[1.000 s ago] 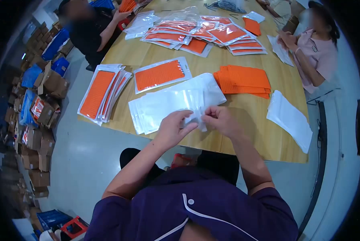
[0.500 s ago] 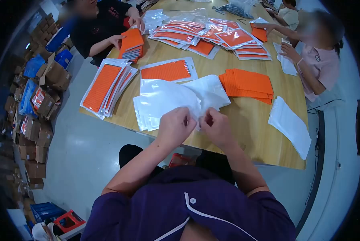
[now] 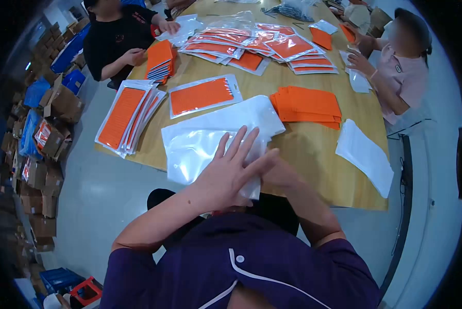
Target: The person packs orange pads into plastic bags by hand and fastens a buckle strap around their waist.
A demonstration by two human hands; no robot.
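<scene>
My left hand (image 3: 225,172) is spread with its fingers apart, over the right part of a glossy clear-white bag (image 3: 187,157) at the table's near edge. Just right of it, my right hand (image 3: 278,171) is blurred, partly behind my left fingers, and its fingertips are hard to make out. A larger white sheet or bag (image 3: 256,110) lies beneath the glossy one. Beyond it is a bag with an orange sheet inside (image 3: 202,97). Orange sheets (image 3: 308,105) lie stacked to the right.
Filled bags (image 3: 122,118) are stacked at the left, with a pile of more (image 3: 292,47) farther back. White sheets (image 3: 365,154) lie at the right edge. Orange pieces (image 3: 160,59) stand near a person (image 3: 117,38); another person (image 3: 403,72) is at the right.
My left hand has opened from a pinch and spread over the bag. My right hand has shifted behind its fingers. The glossy bag lies lower and flatter. The co-worker at the left has released the orange pieces.
</scene>
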